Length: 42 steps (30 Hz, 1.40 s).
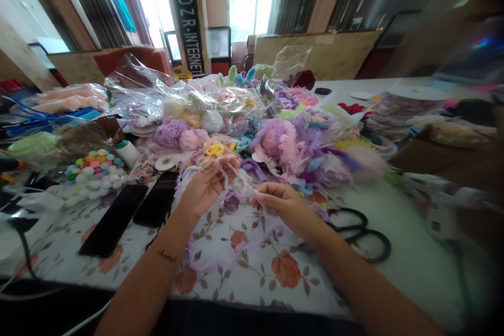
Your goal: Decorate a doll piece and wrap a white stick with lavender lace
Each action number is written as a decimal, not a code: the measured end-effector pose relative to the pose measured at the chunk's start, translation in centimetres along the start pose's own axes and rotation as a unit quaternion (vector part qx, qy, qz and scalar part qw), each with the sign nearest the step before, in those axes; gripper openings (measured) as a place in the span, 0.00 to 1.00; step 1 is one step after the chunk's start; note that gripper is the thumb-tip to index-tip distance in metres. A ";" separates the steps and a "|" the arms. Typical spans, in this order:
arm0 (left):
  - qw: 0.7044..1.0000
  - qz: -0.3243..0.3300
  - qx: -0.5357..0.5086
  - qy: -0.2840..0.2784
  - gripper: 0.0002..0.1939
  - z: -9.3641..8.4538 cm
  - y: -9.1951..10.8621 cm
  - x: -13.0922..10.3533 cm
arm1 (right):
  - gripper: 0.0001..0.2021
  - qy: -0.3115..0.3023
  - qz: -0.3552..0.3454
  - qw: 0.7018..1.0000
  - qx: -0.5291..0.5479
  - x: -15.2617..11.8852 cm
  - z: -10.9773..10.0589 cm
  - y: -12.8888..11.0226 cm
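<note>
Pale lilac-white yarn (pixel 236 172) runs between my two hands over the table. My left hand (pixel 207 185) is turned partly palm up, its fingers curled with the yarn looped over them. Thumb and fingers of my right hand (pixel 281 203) pinch the other end of the yarn. A fuzzy lilac strand (pixel 232 256) trails down in a loose curve onto the floral tablecloth (pixel 260 286). Just beyond my hands is a heap of pink and lilac fluffy yarn (pixel 275 142). Exact finger contact is slightly blurred.
Two dark phones (pixel 114 220) lie left of my left forearm, one beside the other. Black-handled scissors (pixel 364 231) rest right of my right wrist. Pompoms (pixel 92 168), a white thread cone (pixel 126 153), a ribbon spool (pixel 164 163) and clear plastic bags (pixel 169 97) crowd the far side.
</note>
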<state>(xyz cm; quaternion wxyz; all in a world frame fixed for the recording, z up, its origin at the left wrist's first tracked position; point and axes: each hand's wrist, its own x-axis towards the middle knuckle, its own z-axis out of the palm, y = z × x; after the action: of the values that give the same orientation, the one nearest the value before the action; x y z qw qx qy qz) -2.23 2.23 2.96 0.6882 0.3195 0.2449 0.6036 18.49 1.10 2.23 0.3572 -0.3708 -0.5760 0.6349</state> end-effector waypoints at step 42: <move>0.587 0.272 0.703 0.295 0.15 -8.2 17.2 6.1 | 0.13 -0.188 0.033 0.980 -0.059 -0.5 -1.5 0.5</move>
<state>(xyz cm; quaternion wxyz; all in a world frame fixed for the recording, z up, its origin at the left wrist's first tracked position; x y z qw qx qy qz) -18.85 10.58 10.40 -0.0572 0.5599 0.6840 0.4641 20.01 1.28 1.66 0.1989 -0.2838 -0.6571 0.6694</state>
